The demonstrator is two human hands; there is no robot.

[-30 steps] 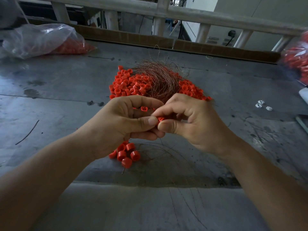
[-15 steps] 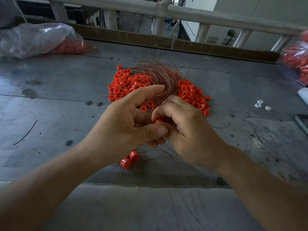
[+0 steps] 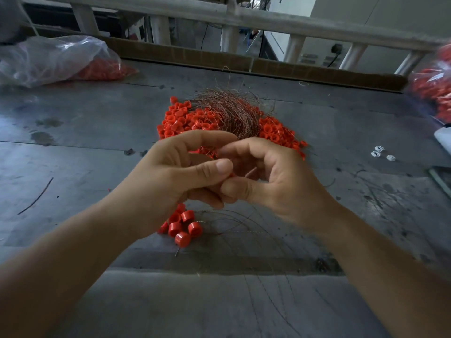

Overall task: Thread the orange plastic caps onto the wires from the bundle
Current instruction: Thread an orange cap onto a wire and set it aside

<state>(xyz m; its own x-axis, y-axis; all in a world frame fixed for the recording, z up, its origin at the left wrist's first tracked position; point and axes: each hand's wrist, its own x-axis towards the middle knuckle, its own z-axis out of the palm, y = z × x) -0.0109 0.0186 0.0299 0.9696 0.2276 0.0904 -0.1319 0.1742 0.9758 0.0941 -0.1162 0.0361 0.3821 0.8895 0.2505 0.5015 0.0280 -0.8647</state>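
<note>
Both hands meet over the surface (image 3: 97,167), seemingly mid-threading: your left hand (image 3: 180,176) pinches a cap (image 3: 231,175), your right hand (image 3: 275,181) curls against it, its grip hidden. Wires (image 3: 234,113) lie on the pile (image 3: 185,120). Next, likely, feed a wire end through.

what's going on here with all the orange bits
A person is threading caps onto wire. The left hand and right hand pinch one orange cap, mostly hidden, between the thumbs. Some strung caps lie below the left hand; the cap pile and wire bundle sit behind on the table.
</note>
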